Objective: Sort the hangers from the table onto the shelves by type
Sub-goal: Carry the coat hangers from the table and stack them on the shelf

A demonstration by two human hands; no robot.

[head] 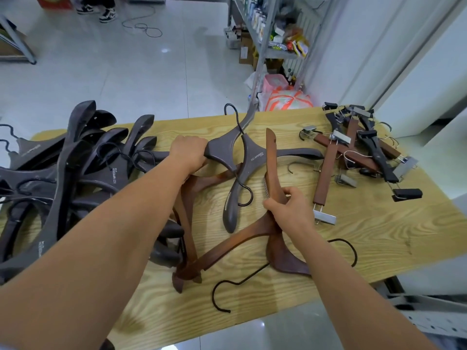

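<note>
My left hand [188, 152] grips the arm of a dark grey hanger [222, 150] at the table's middle. A second grey hanger [252, 160] lies crossed over it. My right hand [290, 208] grips a brown wooden hanger [271, 168] near its neck, one arm pointing up and away. More brown wooden hangers [187, 223] lie beneath, between my arms. A big pile of dark grey hangers [65, 173] covers the table's left side. Clip hangers [353, 147], brown and black with metal clips, lie in a heap at the far right.
The light wooden table [379, 236] ends close in front of me. Beyond its far edge stands a metal shelf rack [265, 34] with goods, bags at its foot. A person's feet [101, 10] show on the tiled floor. Another rack's metal frame [429, 314] sits low right.
</note>
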